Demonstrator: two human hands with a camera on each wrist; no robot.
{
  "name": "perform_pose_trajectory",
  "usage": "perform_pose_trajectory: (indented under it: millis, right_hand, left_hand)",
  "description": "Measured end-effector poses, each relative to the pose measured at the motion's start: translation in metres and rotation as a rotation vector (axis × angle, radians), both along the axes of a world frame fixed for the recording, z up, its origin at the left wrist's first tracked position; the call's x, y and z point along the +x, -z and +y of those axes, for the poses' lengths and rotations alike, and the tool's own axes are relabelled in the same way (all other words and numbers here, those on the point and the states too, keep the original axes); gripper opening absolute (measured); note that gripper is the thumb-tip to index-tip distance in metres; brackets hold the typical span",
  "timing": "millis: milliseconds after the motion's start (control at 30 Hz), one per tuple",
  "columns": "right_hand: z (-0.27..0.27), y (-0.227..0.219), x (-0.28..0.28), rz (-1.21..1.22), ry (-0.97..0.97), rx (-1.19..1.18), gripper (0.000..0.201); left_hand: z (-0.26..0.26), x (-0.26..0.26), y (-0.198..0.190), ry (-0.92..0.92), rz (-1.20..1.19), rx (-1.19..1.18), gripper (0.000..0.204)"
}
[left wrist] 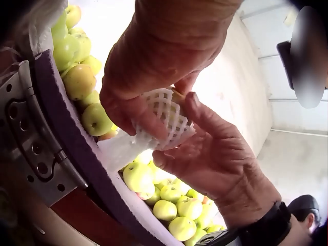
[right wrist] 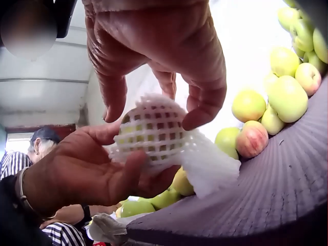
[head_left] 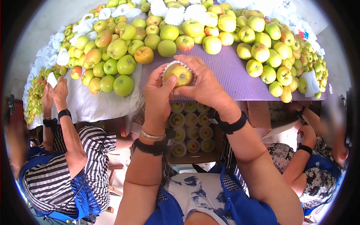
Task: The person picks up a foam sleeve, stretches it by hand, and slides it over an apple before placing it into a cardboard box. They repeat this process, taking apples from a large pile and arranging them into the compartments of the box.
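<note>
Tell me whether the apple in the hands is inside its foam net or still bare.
Partly in: the foam net cups the apple, its top still bare.

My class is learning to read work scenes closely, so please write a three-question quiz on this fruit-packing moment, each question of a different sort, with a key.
1. True or false: the apple held in both hands sits in a white foam net sleeve.
2. Multiple choice: what covers the table under the hands? A) a purple ribbed mat B) a wooden board C) a green cloth
3. Fill in: the box below the table edge holds rows of ______ apples.

Key: 1 true. The left hand and the right hand both have fingers curled round the sleeved apple. 2 A. 3 sleeved (already wrapped in foam nets).
</note>
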State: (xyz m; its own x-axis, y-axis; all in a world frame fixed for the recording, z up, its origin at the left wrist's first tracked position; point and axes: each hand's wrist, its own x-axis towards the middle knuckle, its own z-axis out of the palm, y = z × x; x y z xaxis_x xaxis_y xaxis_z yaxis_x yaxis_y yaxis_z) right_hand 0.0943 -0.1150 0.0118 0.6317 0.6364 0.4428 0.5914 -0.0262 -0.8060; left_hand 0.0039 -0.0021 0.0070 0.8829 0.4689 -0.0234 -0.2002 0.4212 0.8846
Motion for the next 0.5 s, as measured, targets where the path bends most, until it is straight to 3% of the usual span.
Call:
perform_pose_trajectory:
  millis: [67,167,267,367,467,500]
  right_hand:
    - [0.0,-0.004,-0.003,0.009,0.031,-0.048,0.066]
    - [-0.004,-0.007,-0.001,0.356,-0.067,0.072,0.067]
    - [-0.006,-0.009,0.0,0.398,-0.079,0.042,0.065]
    - [-0.007,-0.01,-0.001,0.395,-0.075,0.004,0.064]
    - [-0.002,0.001,-0.002,0.053,0.087,-0.045,0.058]
    - [-0.001,-0.001,-0.004,0.051,0.108,-0.039,0.058]
  left_hand:
    - [-0.001,0.001,-0.002,-0.016,-0.014,-0.057,0.031]
    - [0.008,-0.002,0.0,-0.041,0.071,0.071,0.027]
    - [0.008,-0.003,-0.002,-0.096,0.104,0.168,0.016]
    - [0.009,-0.002,0.006,-0.135,0.125,0.197,0.007]
    - [0.001,-0.003,0.004,-0.355,0.078,0.486,0.003]
    - [-0.002,-0.003,0.005,-0.376,0.052,0.55,0.003]
